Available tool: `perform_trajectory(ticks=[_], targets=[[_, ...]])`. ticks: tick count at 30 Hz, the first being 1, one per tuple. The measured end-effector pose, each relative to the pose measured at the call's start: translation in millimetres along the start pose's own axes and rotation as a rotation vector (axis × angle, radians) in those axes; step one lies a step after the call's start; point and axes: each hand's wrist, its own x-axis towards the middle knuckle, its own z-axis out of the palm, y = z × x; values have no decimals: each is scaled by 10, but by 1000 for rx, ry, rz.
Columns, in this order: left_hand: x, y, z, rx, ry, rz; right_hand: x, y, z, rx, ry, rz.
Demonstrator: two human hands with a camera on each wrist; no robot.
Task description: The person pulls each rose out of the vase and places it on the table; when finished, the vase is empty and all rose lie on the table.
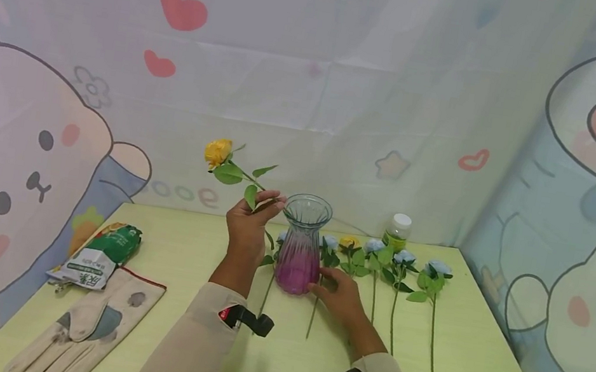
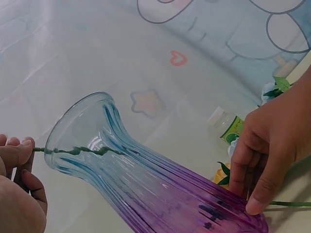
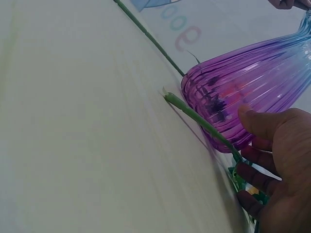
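Note:
A glass vase [image 1: 299, 263], clear blue at the top and purple below, stands upright on the table. My left hand [image 1: 248, 223] is by its rim and pinches the green stem of a yellow rose [image 1: 218, 153], whose bloom points up and left. In the left wrist view the stem [image 2: 77, 151] runs from the fingers to the vase mouth and shows wavy through the glass. Low on the vase, my right hand [image 1: 341, 295] holds its side, with the thumb [image 3: 262, 122] against the purple glass and the fingers partly curled beside it.
Several blue artificial flowers [image 1: 438, 269] and another yellow one [image 1: 350, 242] lie in a row behind and right of the vase. A white-capped bottle [image 1: 398, 230] stands at the back. On the left are a green-and-white packet [image 1: 101, 253] and work gloves [image 1: 98, 323].

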Motion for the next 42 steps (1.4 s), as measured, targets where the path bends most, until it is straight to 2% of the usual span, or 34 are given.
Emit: perform_trajectory(ticks=[6,9,15,23,27,32,35,38,42], targets=[[45,41,-28,-48,31,24,-9,-16,-11,1,0,-2],[64,71,-58,-94,66,13,-4,-5,-7,1,-5,7],[81,114,-117,-139,141,-58,8,29,8,-11,1,-7],[94,98,-213,-225,235,-145,19,55,14,-12,1,-12],[89,81,-269,-255,255,-177,20,43,12,-14,4,-21],[91,47,-381,-313,231,-237,21,38,12,-15,9,-28],[85,29,-460,-298,185,-289,25,46,13,-10,7,-25],[73,11,-543,-202,119,-343,27,51,14,-7,6,-26],[47,3,-649,-11,24,-402,26,54,19,3,5,-20]])
